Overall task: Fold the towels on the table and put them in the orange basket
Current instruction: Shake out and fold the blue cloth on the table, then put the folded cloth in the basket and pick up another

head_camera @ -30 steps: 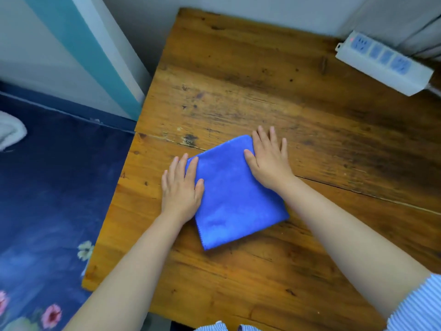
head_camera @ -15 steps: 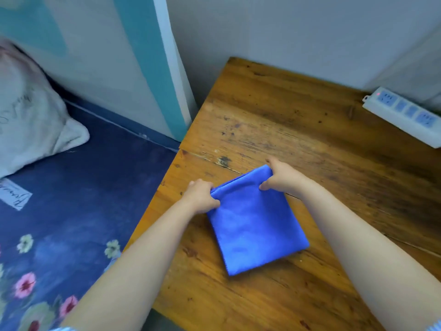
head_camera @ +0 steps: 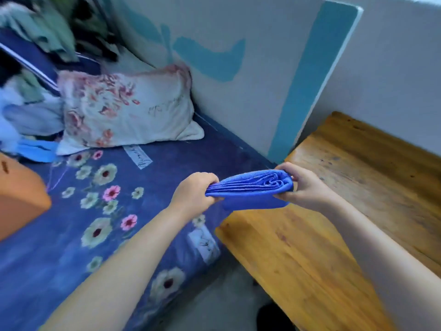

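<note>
Folded blue towel held up between both hands.
Left hand and right hand grip its ends, fingers curled; orange basket, apparently, sits on the bed.

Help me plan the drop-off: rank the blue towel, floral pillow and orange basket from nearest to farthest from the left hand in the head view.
1. Blue towel: gripped by the left hand.
2. Floral pillow: up-left on the bed.
3. Orange basket: far left edge.
</note>
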The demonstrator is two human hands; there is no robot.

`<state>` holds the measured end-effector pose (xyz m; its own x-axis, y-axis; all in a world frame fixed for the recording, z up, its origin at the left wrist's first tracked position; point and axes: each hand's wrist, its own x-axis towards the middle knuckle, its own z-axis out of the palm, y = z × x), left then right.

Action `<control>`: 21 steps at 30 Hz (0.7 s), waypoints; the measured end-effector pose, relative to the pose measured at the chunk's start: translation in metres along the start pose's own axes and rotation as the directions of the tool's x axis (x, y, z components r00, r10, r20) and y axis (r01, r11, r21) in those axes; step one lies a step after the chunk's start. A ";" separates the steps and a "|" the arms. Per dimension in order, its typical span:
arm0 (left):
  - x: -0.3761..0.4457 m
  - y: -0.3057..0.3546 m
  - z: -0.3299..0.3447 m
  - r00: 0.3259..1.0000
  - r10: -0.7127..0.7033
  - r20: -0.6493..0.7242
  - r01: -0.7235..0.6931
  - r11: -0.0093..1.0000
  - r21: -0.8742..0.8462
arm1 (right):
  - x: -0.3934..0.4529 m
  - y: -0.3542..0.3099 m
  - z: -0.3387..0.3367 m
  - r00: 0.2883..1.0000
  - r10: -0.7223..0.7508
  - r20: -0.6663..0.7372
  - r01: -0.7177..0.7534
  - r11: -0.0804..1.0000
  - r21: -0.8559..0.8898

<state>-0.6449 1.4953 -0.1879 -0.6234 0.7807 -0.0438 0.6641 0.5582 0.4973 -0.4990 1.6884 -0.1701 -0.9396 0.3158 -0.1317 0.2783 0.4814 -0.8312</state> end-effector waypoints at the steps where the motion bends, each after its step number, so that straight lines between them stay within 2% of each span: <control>1: -0.017 -0.013 -0.016 0.999 0.001 -0.044 0.000 1.000 0.017 | -0.001 -0.019 0.015 0.999 -0.038 0.017 0.038 0.999 -0.021; 6: -0.126 -0.090 -0.109 0.980 -0.091 -0.178 0.102 0.993 0.058 | -0.005 -0.125 0.111 0.970 -0.175 0.168 0.191 0.978 -0.082; 8: -0.172 -0.118 -0.140 0.969 -0.130 -0.209 0.147 0.987 0.065 | -0.007 -0.164 0.153 0.941 -0.268 0.205 0.301 0.942 -0.149; 10: -0.217 -0.143 -0.168 0.957 -0.166 -0.238 0.187 0.980 0.070 | -0.009 -0.197 0.194 0.893 -0.365 0.262 0.422 0.881 -0.212; 12: -0.260 -0.165 -0.192 0.928 -0.225 -0.297 0.249 0.967 0.045 | -0.012 -0.230 0.230 0.815 -0.470 0.338 0.559 0.791 -0.247; 15: -0.307 -0.189 -0.217 0.892 -0.290 -0.347 0.310 0.951 0.003 | -0.012 -0.265 0.266 0.717 -0.560 0.414 0.683 0.683 -0.258; 21: -0.356 -0.236 -0.246 0.810 -0.417 -0.412 0.424 0.902 -0.078 | 0.013 -0.324 0.318 0.533 -0.575 0.621 0.836 0.468 -0.286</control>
<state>-0.6811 1.0167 -0.0767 -0.9520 0.2842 0.1142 0.3024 0.8131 0.4975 -0.6643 1.2764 -0.0741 -0.7847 -0.6157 0.0719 -0.5989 0.7230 -0.3444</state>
